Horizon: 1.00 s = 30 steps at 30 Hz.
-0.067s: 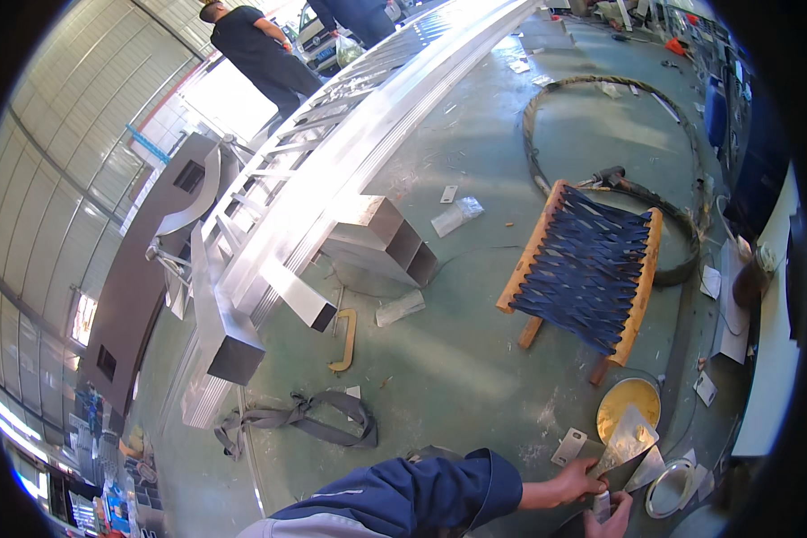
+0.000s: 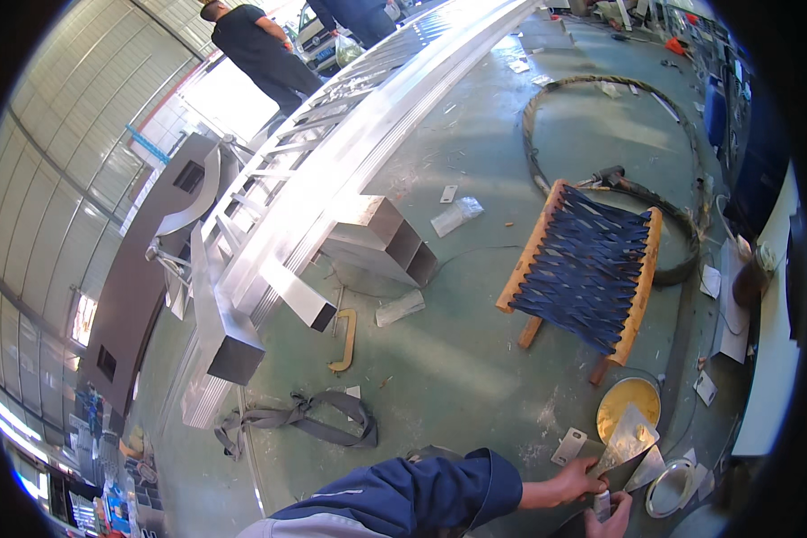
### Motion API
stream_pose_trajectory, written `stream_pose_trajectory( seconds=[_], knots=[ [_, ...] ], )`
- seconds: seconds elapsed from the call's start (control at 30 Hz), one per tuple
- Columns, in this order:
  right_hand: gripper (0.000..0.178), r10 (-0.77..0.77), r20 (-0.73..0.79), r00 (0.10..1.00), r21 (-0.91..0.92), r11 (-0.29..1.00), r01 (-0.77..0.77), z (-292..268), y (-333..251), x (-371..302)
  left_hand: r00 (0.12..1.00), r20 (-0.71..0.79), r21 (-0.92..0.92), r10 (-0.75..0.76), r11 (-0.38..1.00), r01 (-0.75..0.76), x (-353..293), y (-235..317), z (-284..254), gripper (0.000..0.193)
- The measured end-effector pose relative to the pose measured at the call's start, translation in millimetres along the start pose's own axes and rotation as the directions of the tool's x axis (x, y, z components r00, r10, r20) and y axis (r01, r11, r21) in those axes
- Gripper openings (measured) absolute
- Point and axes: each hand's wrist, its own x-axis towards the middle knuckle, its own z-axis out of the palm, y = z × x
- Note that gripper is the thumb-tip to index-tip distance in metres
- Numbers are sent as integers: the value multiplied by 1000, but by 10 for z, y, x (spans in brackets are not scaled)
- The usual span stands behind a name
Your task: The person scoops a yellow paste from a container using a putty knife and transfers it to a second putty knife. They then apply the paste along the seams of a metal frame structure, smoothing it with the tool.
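My left hand [image 2: 576, 481], at the lower right, has its fingers closed on a triangular metal scraper [image 2: 633, 434]. The broad blade reaches partly over a round tin [image 2: 635, 396] with a yellow inside. Just below, my right hand [image 2: 611, 522] grips a small white tube [image 2: 603, 504], close under the left fingers; its lower end is hidden by the hand. A second triangular blade [image 2: 652, 464] lies right of the scraper, beside a silver ring-shaped lid [image 2: 668, 490]. Left of the tin rests a metal plate with holes [image 2: 569, 446] on the floor.
A wooden stool with dark blue webbing [image 2: 587, 264] stands beyond the tin, with a coiled hose [image 2: 529, 134] behind it. A long aluminium frame [image 2: 305, 211] runs along the left. A grey strap [image 2: 332, 417] and yellow clamp [image 2: 345, 341] lie nearby. A person [image 2: 260, 54] stands far back.
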Motion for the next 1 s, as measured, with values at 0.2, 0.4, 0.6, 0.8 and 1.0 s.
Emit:
stream_pose_trajectory(
  seconds=[0.2, 0.4, 0.6, 0.8, 1.0],
  knots=[
    [36, 125, 183, 975, 350, 919, -183, 2, 227, 97, 999, -3, 32, -37, 999, 38, -90, 229, -17, 32],
    [36, 292, 417, 860, 729, 457, -509, -33, 177, 57, 997, 62, 35, -48, 998, 46, -115, 315, -17, 34],
    [44, -126, -52, 991, 106, 986, 131, 69, 226, -2, 999, 17, 29, -29, 999, 29, -48, 218, -9, 29],
    [51, 291, 442, 848, 462, 737, -494, -198, 8, 86, 999, 41, -2, -30, 1000, 30, -49, 270, -20, 29],
    [48, 86, -20, 996, 252, 965, -78, 33, -50, -37, 1000, 23, -13, 3, 1000, -3, 6, 223, 10, 29]
  ],
)
